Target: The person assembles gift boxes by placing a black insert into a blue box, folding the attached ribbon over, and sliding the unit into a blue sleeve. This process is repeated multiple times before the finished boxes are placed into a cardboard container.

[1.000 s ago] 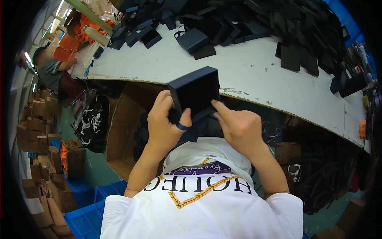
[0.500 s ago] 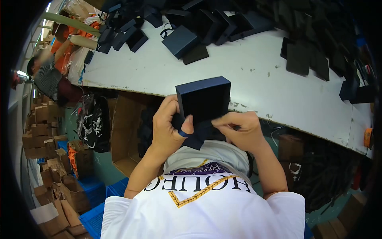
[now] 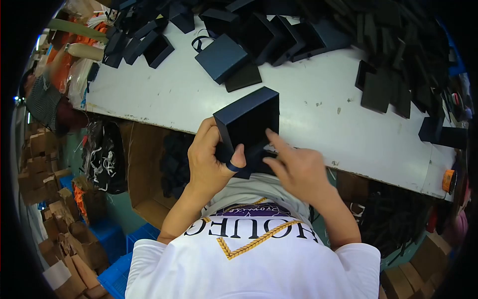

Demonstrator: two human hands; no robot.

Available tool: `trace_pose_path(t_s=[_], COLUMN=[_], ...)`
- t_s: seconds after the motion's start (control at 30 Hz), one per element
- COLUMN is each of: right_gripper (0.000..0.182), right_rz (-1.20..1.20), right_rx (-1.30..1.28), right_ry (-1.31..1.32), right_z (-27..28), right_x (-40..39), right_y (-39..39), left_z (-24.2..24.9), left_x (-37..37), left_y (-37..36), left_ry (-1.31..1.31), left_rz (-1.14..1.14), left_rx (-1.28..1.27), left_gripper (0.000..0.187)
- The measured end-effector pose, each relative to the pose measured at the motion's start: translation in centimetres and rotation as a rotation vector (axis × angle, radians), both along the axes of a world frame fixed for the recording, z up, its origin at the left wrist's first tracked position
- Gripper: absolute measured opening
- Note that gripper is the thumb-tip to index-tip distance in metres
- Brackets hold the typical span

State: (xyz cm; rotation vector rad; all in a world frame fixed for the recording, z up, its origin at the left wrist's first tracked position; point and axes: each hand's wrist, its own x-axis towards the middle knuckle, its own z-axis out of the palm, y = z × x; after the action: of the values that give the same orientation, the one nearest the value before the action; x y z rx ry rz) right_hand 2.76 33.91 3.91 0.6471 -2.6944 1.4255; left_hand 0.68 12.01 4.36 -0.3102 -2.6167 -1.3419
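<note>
My left hand [image 3: 205,162] grips a dark navy box [image 3: 247,110] by its left side, tilted with its black hollow facing me. A blue band [image 3: 232,167] circles the left thumb. My right hand [image 3: 307,174] is at the box's lower right, index finger stretched to the edge of the hollow and thumb apart from it. Below the box, dark blue material overlaps my lap in this view. Beyond it on the white table [image 3: 318,82] lie a blue box [image 3: 221,57] with a ribbon loop and a black flat piece [image 3: 244,77].
Heaps of dark boxes [image 3: 261,37] cover the table's far side, with black pieces [image 3: 381,92] at right. An orange tape roll [image 3: 449,181] sits by the right edge. Below the table stands a cardboard carton [image 3: 147,169] of dark items. Another person [image 3: 45,102] is at far left.
The box has tilted and shifted slightly left in my left hand. My right index finger has stretched out and risen to the box's edge, apart from the thumb.
</note>
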Motion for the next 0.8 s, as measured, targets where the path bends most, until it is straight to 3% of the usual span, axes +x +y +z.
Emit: trace_pose_path(t_s=[0.07, 0.2, 0.23, 0.3, 0.37, 0.43, 0.5, 0.57, 0.63, 0.73, 0.8], right_gripper=[0.033, 0.027, 0.023, 0.017, 0.016, 0.023, 0.035, 0.05, 0.061, 0.09, 0.098], right_rz=[0.112, 0.397, 0.175, 0.075, 0.14, 0.342, 0.598, 0.328, -0.038, 0.049, 0.162], right_rx=[0.108, -0.721, -0.835, -0.437, -0.221, -0.327, -0.673, -0.569, -0.246, -0.043, 0.016], right_ry=[0.035, -0.404, -0.531, -0.307, -0.219, -0.306, -0.52, -0.461, -0.033, 0.128, 0.08], right_z=[-0.1, -0.1, -0.2, -0.6, -1.0, -1.4, -2.1, -3.4, -1.9, 0.4, 0.8], right_x=[0.4, -0.2, 0.4, -0.6, -0.7, -0.6, -0.1, -0.1, -1.9, -4.2, -5.6], right_y=[-1.8, -1.2, -1.4, -2.1, -2.7, -2.7, -1.3, -0.5, -2.3, -3.6, -3.7], left_z=[-0.7, -1.3, -1.4, -1.2, -1.7, -2.0, -2.1, -2.0, -3.1, -3.6, -3.8], left_x=[-0.4, -0.3, -0.2, -0.4, -0.1, -0.4, -0.2, -0.1, 0.0, 0.1, 0.1], left_y=[-1.0, -1.9, -2.2, -2.6, -3.6, -4.6, -5.4, -5.5, -6.0, -5.9, -5.9], left_ry=[0.029, 0.033, 0.037, 0.104, 0.126, 0.12, 0.065, -0.046, -0.217, -0.283, -0.34], left_rz=[0.005, 0.042, 0.048, 0.055, 0.049, 0.057, 0.084, 0.089, 0.056, 0.022, 0.003], left_rx=[-0.043, 0.016, 0.007, 0.02, -0.019, 0.006, 0.096, 0.219, 0.361, 0.433, 0.485], left_gripper=[0.034, 0.034, 0.034, 0.034, 0.034, 0.033, 0.032, 0.033, 0.036, 0.039, 0.038])
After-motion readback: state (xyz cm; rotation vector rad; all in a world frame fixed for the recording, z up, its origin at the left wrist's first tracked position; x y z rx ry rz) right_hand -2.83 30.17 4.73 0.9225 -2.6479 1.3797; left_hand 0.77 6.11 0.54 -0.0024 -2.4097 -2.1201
